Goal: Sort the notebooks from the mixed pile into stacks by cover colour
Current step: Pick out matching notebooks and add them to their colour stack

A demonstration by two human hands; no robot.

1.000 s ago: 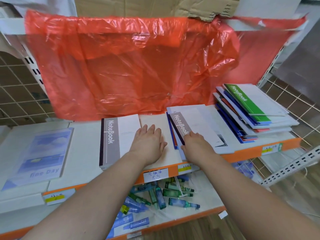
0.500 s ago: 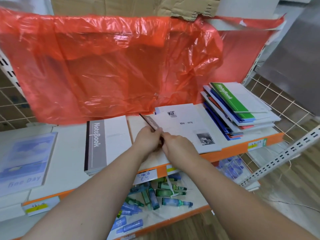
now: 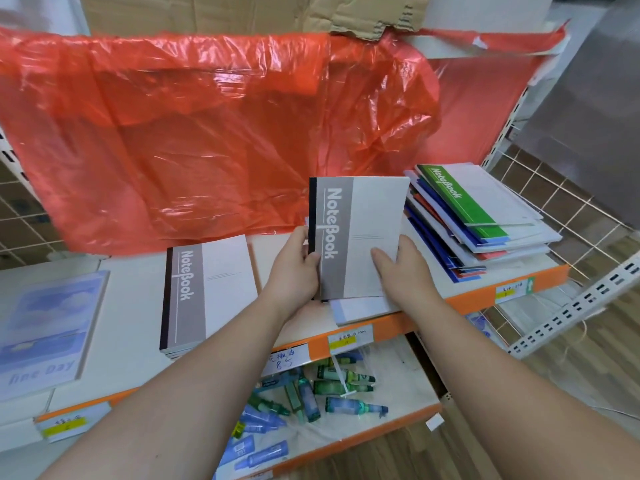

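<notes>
A grey stack lies flat on the shelf. Right of it, the left hand grips the spine edge of a grey notebook, which is raised nearly upright above the shelf. The right hand pinches its lower right edge. Dropped carelessly, it could skew that stack. A swinging right elbow might also knock the slanting mixed pile off the shelf.

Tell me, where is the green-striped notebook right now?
In the head view, the green-striped notebook lies on top of the mixed pile at the right end of the shelf, just right of the grey notebook being held up.
</notes>
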